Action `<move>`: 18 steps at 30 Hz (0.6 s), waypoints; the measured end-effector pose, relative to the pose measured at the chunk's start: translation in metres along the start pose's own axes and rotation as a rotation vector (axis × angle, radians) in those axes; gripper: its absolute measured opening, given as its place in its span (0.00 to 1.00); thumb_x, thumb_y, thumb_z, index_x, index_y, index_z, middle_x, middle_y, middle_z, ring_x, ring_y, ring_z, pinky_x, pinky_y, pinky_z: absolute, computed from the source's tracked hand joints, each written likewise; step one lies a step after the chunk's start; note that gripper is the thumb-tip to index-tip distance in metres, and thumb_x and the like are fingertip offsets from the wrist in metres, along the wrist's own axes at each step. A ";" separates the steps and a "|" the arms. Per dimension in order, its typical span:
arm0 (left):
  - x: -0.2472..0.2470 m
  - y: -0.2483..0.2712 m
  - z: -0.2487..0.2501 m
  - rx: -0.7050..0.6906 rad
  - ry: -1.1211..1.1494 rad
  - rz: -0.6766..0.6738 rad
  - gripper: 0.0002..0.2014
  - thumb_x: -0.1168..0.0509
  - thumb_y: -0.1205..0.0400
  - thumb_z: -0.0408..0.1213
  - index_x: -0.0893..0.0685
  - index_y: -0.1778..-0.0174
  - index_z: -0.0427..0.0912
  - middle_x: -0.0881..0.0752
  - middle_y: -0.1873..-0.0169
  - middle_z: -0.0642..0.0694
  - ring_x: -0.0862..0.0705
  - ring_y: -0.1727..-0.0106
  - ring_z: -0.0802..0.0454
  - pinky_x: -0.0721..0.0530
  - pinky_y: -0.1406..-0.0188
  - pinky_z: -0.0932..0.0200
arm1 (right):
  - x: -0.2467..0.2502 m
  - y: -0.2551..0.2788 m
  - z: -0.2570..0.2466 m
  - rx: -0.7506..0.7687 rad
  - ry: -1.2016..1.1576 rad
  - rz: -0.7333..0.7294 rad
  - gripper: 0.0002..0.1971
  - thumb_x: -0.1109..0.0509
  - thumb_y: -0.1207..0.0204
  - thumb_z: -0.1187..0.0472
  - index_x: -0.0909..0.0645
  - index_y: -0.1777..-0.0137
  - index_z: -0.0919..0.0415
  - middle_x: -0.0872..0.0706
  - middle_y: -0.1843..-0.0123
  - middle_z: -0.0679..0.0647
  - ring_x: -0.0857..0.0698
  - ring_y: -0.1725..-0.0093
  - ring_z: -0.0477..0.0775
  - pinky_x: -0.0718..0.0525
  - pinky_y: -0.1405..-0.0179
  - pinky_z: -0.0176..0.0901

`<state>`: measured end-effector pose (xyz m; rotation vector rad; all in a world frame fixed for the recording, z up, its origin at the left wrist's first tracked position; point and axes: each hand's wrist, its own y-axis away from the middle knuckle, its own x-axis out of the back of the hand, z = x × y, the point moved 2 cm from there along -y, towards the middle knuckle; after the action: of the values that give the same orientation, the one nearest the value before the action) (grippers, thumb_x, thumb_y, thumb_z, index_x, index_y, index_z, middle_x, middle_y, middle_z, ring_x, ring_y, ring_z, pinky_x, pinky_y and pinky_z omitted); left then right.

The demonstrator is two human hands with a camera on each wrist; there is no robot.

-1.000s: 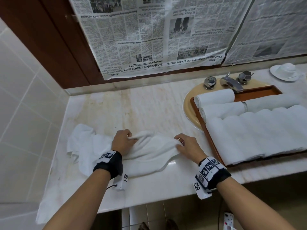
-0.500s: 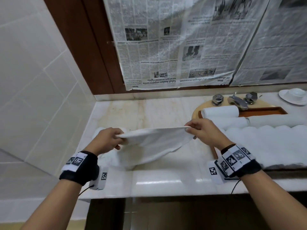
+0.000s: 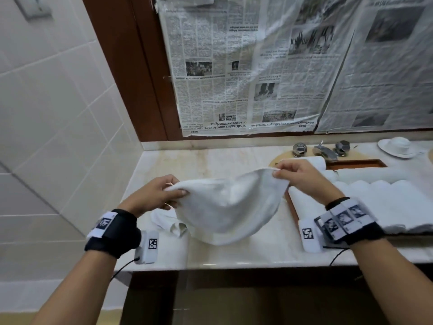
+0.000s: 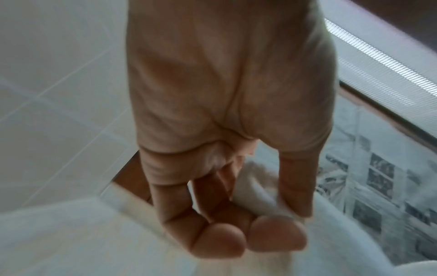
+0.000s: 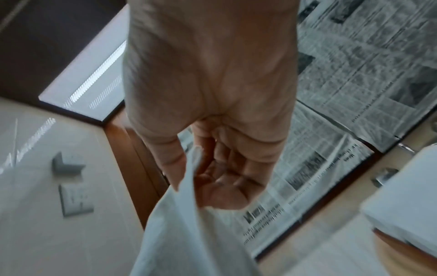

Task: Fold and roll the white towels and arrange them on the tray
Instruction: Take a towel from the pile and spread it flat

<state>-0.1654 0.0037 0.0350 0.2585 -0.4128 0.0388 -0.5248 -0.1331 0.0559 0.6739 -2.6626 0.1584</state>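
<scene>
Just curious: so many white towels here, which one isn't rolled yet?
The towel held up between both hands, unrolled and sagging above the counter; the others lie rolled on the tray.

- Setting: a bathroom vanity, likely hotel-style.
- Marble-look countertop [image 3: 210, 160] butts against a white tiled wall [image 3: 58, 102] on the left.
- Round basin [image 3: 276, 161] set into the counter, with a chrome faucet [image 3: 324, 152] between two faceted knobs.
- Wooden tray [image 3: 356, 163] over the basin carries rolled white towels [image 3: 386, 198].
- Upturned cup on a saucer [image 3: 397, 146] at the far right.
- Newspaper sheets [image 3: 246, 66] cover the dark wood-framed panel above the counter.
- Switch plate [image 5: 75, 199] on the wall.
</scene>
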 end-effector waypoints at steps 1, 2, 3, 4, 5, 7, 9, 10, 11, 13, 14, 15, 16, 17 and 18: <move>-0.006 -0.005 -0.012 0.024 0.041 0.011 0.09 0.27 0.18 0.38 0.20 0.51 0.40 0.13 0.62 0.46 0.13 0.62 0.52 0.17 0.65 0.60 | -0.014 -0.003 0.010 -0.012 0.026 -0.003 0.06 0.29 0.20 0.68 0.14 0.58 0.62 0.15 0.67 0.53 0.18 0.69 0.47 0.21 0.69 0.39; -0.012 -0.011 -0.026 0.046 0.053 0.033 0.07 0.28 0.17 0.38 0.19 0.51 0.40 0.13 0.60 0.44 0.12 0.60 0.52 0.16 0.64 0.60 | -0.030 -0.007 0.023 -0.021 0.078 -0.009 0.07 0.28 0.19 0.66 0.14 0.59 0.60 0.15 0.67 0.49 0.18 0.68 0.44 0.20 0.67 0.39; -0.018 -0.018 -0.042 0.063 0.027 0.069 0.06 0.29 0.17 0.37 0.19 0.52 0.40 0.13 0.58 0.42 0.12 0.58 0.50 0.15 0.65 0.60 | -0.047 -0.011 0.036 -0.031 0.129 -0.009 0.06 0.28 0.19 0.63 0.13 0.58 0.59 0.14 0.66 0.47 0.18 0.67 0.43 0.20 0.65 0.40; -0.022 -0.026 -0.059 0.079 -0.025 0.114 0.05 0.29 0.17 0.36 0.19 0.53 0.41 0.13 0.58 0.41 0.12 0.58 0.49 0.15 0.65 0.59 | -0.064 -0.014 0.049 -0.043 0.175 -0.006 0.06 0.29 0.19 0.61 0.14 0.58 0.58 0.14 0.66 0.46 0.18 0.65 0.44 0.19 0.63 0.41; -0.025 -0.034 -0.076 0.089 -0.084 0.158 0.04 0.29 0.18 0.36 0.18 0.53 0.42 0.13 0.58 0.42 0.13 0.56 0.47 0.15 0.64 0.57 | -0.081 -0.016 0.062 -0.055 0.196 0.001 0.07 0.29 0.19 0.60 0.14 0.58 0.59 0.15 0.66 0.45 0.18 0.65 0.45 0.19 0.61 0.43; -0.029 -0.049 -0.102 0.087 -0.270 0.219 0.05 0.29 0.18 0.40 0.15 0.53 0.42 0.12 0.59 0.46 0.14 0.54 0.45 0.18 0.61 0.57 | -0.117 -0.021 0.088 -0.098 0.223 0.010 0.08 0.30 0.19 0.58 0.15 0.58 0.60 0.16 0.66 0.45 0.17 0.63 0.49 0.18 0.58 0.46; -0.032 -0.060 -0.119 0.065 -0.432 0.258 0.08 0.30 0.17 0.43 0.15 0.52 0.42 0.13 0.58 0.49 0.16 0.53 0.45 0.28 0.61 0.58 | -0.151 -0.024 0.110 -0.150 0.254 -0.004 0.09 0.31 0.18 0.57 0.14 0.56 0.60 0.14 0.63 0.47 0.14 0.58 0.56 0.15 0.53 0.54; -0.033 -0.065 -0.126 0.051 -0.460 0.271 0.08 0.31 0.17 0.43 0.15 0.51 0.42 0.13 0.58 0.49 0.17 0.53 0.46 0.30 0.61 0.58 | -0.165 -0.023 0.120 -0.179 0.259 -0.021 0.09 0.32 0.18 0.57 0.13 0.53 0.60 0.12 0.60 0.49 0.13 0.56 0.57 0.14 0.51 0.56; -0.033 -0.069 -0.132 0.038 -0.460 0.276 0.08 0.31 0.17 0.43 0.16 0.51 0.42 0.13 0.58 0.48 0.17 0.54 0.46 0.31 0.60 0.58 | -0.178 -0.021 0.128 -0.204 0.262 -0.041 0.09 0.32 0.18 0.57 0.13 0.51 0.60 0.11 0.57 0.51 0.12 0.55 0.57 0.14 0.49 0.55; -0.034 -0.075 -0.141 0.063 -0.466 0.242 0.08 0.31 0.17 0.45 0.18 0.53 0.44 0.14 0.59 0.46 0.19 0.56 0.45 0.30 0.61 0.56 | -0.194 -0.016 0.141 -0.238 0.295 -0.064 0.09 0.33 0.17 0.57 0.13 0.48 0.59 0.10 0.55 0.53 0.13 0.54 0.57 0.15 0.48 0.51; -0.034 -0.074 -0.144 0.096 -0.491 0.197 0.09 0.32 0.16 0.46 0.20 0.56 0.45 0.15 0.60 0.46 0.19 0.57 0.45 0.30 0.64 0.56 | -0.197 -0.012 0.144 -0.249 0.315 -0.064 0.08 0.34 0.17 0.57 0.14 0.49 0.58 0.11 0.56 0.53 0.13 0.54 0.57 0.16 0.49 0.49; -0.036 -0.073 -0.148 0.120 -0.527 0.151 0.10 0.33 0.16 0.48 0.22 0.57 0.46 0.17 0.61 0.45 0.19 0.57 0.44 0.30 0.66 0.56 | -0.199 -0.008 0.148 -0.255 0.330 -0.068 0.08 0.34 0.16 0.58 0.14 0.51 0.57 0.11 0.58 0.52 0.14 0.55 0.56 0.17 0.52 0.46; -0.038 -0.069 -0.152 0.142 -0.576 0.111 0.11 0.34 0.16 0.49 0.23 0.58 0.47 0.18 0.62 0.46 0.20 0.57 0.43 0.31 0.67 0.56 | -0.198 -0.002 0.151 -0.262 0.340 -0.083 0.08 0.34 0.17 0.58 0.15 0.53 0.57 0.13 0.60 0.52 0.14 0.56 0.56 0.20 0.55 0.43; -0.040 -0.065 -0.155 0.145 -0.630 0.077 0.11 0.34 0.16 0.50 0.24 0.57 0.47 0.18 0.61 0.46 0.20 0.57 0.44 0.31 0.66 0.55 | -0.197 0.003 0.152 -0.272 0.347 -0.113 0.08 0.34 0.17 0.59 0.16 0.54 0.57 0.13 0.62 0.52 0.14 0.57 0.56 0.20 0.58 0.41; -0.042 -0.058 -0.155 0.145 -0.678 0.047 0.11 0.35 0.16 0.50 0.24 0.57 0.48 0.19 0.61 0.47 0.21 0.57 0.44 0.32 0.65 0.54 | -0.193 0.009 0.152 -0.284 0.351 -0.158 0.08 0.33 0.18 0.60 0.15 0.56 0.59 0.13 0.62 0.52 0.13 0.58 0.57 0.17 0.59 0.43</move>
<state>-0.1380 -0.0120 -0.1333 0.4049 -1.0925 0.0261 -0.4247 -0.0715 -0.1602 0.6872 -2.2289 -0.1324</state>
